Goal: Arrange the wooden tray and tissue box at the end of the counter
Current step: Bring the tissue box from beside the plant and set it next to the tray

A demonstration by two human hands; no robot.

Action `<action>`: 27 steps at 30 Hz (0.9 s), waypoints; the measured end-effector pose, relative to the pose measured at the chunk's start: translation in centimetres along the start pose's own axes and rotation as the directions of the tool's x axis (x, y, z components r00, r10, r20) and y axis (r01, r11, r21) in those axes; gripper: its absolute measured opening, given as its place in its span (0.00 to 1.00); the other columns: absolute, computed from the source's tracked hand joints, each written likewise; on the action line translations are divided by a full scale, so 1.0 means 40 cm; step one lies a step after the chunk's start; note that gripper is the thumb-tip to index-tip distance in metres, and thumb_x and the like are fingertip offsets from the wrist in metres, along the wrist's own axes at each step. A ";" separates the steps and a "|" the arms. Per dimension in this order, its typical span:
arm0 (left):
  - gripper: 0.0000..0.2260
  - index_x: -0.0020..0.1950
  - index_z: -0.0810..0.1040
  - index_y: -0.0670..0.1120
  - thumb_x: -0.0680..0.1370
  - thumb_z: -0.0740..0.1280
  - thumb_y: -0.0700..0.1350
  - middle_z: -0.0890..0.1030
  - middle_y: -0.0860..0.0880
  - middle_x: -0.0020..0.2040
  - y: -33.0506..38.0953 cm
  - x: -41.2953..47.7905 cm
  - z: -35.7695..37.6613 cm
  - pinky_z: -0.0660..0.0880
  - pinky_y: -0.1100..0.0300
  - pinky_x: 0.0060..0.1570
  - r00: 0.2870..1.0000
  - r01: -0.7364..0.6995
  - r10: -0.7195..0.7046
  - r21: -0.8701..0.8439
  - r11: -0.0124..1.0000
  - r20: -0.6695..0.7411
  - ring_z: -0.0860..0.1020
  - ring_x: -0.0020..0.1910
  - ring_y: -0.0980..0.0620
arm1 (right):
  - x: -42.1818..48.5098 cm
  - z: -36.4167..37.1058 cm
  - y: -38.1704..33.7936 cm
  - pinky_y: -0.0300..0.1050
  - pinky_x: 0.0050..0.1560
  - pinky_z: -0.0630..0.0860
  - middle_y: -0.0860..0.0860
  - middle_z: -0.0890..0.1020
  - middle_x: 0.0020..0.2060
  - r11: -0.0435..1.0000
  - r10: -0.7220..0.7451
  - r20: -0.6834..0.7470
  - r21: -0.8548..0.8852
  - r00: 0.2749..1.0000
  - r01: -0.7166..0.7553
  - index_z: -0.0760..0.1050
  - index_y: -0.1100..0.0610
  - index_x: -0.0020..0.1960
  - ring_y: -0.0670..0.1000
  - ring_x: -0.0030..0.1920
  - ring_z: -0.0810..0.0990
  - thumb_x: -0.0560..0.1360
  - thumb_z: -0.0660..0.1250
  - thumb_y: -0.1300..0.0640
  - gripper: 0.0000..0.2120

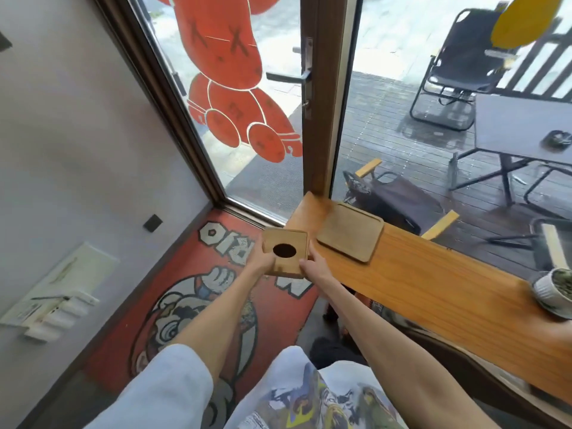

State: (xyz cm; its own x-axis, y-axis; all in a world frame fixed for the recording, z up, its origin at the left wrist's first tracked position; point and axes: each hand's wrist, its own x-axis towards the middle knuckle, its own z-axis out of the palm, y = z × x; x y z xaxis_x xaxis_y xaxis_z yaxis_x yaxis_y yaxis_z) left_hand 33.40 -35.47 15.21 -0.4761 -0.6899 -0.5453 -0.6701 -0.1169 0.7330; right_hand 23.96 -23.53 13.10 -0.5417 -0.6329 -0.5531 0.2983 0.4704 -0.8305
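Now both arms reach out straight in front of the person, side by side. The left hand [261,261] holds the left side of the tissue box [285,252], with the thumb on top and the fingers wrapped under the edge. The right hand [314,267] holds the right side of the box, fingers pressed flat on its wall. Both hands are closed tight on the box.

The box is made of light wood and has a dark oval hole in its top. It is up in the air, just past the near left corner of the counter [433,283], over the red floor mat [192,292]. It tilts a little.

The wooden tray [349,232] lies flat on the far end of the counter, just to the right of the box. It is close to the box, but I cannot tell if they touch.

A small white plant pot [554,292] sits on the counter far off to the right. Behind the counter is a glass door [244,88] with a red bear sticker on it.
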 end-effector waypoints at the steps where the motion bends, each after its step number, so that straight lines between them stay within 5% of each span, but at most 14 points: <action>1: 0.34 0.76 0.58 0.50 0.72 0.62 0.35 0.75 0.47 0.63 0.015 0.018 -0.004 0.74 0.47 0.63 1.000 -0.014 0.014 -0.012 1.000 -0.005 0.74 0.59 0.46 | 0.018 -0.004 -0.010 0.50 0.58 0.78 0.52 0.73 0.68 1.000 0.007 -0.008 0.011 1.000 -0.007 0.51 0.46 0.79 0.56 0.61 0.77 0.74 0.59 0.66 0.38; 6: 0.32 0.76 0.58 0.48 0.74 0.65 0.35 0.74 0.46 0.66 0.088 0.132 -0.010 0.75 0.48 0.61 0.998 0.005 -0.002 -0.048 0.999 0.067 0.75 0.60 0.47 | 0.131 -0.034 -0.065 0.51 0.52 0.81 0.51 0.70 0.72 0.994 0.040 -0.040 0.103 0.998 -0.035 0.53 0.42 0.79 0.57 0.57 0.80 0.73 0.59 0.68 0.40; 10: 0.28 0.72 0.64 0.45 0.72 0.66 0.35 0.75 0.44 0.63 0.149 0.246 -0.025 0.76 0.50 0.57 0.995 0.024 -0.021 -0.036 0.999 0.098 0.75 0.58 0.47 | 0.236 -0.042 -0.117 0.64 0.63 0.73 0.47 0.79 0.58 0.980 0.096 -0.092 0.180 0.991 -0.079 0.57 0.44 0.78 0.66 0.64 0.75 0.75 0.57 0.70 0.37; 14: 0.28 0.69 0.66 0.44 0.70 0.64 0.30 0.76 0.45 0.59 0.187 0.371 -0.036 0.78 0.51 0.55 0.993 0.037 -0.033 -0.034 0.999 0.115 0.76 0.56 0.47 | 0.352 -0.023 -0.152 0.55 0.63 0.76 0.50 0.72 0.71 0.960 0.127 -0.118 0.266 0.985 -0.092 0.56 0.46 0.78 0.58 0.62 0.77 0.75 0.57 0.70 0.36; 18: 0.21 0.60 0.69 0.46 0.72 0.64 0.28 0.77 0.46 0.52 0.205 0.498 -0.031 0.75 0.63 0.41 0.989 -0.021 0.018 0.014 1.000 0.147 0.76 0.45 0.55 | 0.453 -0.011 -0.162 0.54 0.63 0.75 0.48 0.75 0.69 0.944 0.179 -0.139 0.304 0.974 -0.130 0.58 0.45 0.77 0.59 0.65 0.75 0.74 0.57 0.69 0.36; 22: 0.24 0.67 0.67 0.46 0.73 0.63 0.29 0.76 0.45 0.58 0.202 0.633 0.018 0.79 0.58 0.48 0.949 -0.028 0.018 0.026 0.999 0.315 0.77 0.55 0.48 | 0.551 -0.043 -0.157 0.40 0.52 0.74 0.48 0.75 0.68 0.922 0.256 -0.235 0.350 0.938 -0.164 0.61 0.45 0.77 0.52 0.62 0.76 0.76 0.58 0.66 0.33; 25: 0.28 0.72 0.64 0.49 0.74 0.67 0.35 0.75 0.44 0.65 0.160 0.748 0.079 0.78 0.47 0.61 0.902 -0.061 0.020 0.082 0.995 0.430 0.76 0.62 0.47 | 0.627 -0.078 -0.114 0.34 0.35 0.70 0.48 0.78 0.66 0.891 0.329 -0.311 0.416 0.891 -0.184 0.62 0.44 0.76 0.46 0.47 0.77 0.77 0.60 0.63 0.30; 27: 0.31 0.74 0.63 0.52 0.73 0.69 0.41 0.76 0.47 0.66 0.125 0.814 0.116 0.75 0.43 0.65 0.881 -0.084 0.026 0.103 0.991 0.472 0.76 0.64 0.47 | 0.667 -0.091 -0.070 0.40 0.42 0.77 0.49 0.78 0.67 0.876 0.352 -0.340 0.448 0.872 -0.179 0.62 0.41 0.75 0.44 0.48 0.77 0.77 0.61 0.61 0.30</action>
State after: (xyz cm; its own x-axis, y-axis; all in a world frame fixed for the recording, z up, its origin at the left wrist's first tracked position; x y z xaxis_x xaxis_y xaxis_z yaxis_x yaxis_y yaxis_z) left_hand 11.91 -55.20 -0.78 -0.7055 -0.2741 -0.6535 -0.6827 0.0152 0.7306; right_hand 5.82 -39.51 0.90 -0.6348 -0.1778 -0.7520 0.7099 0.2501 -0.6584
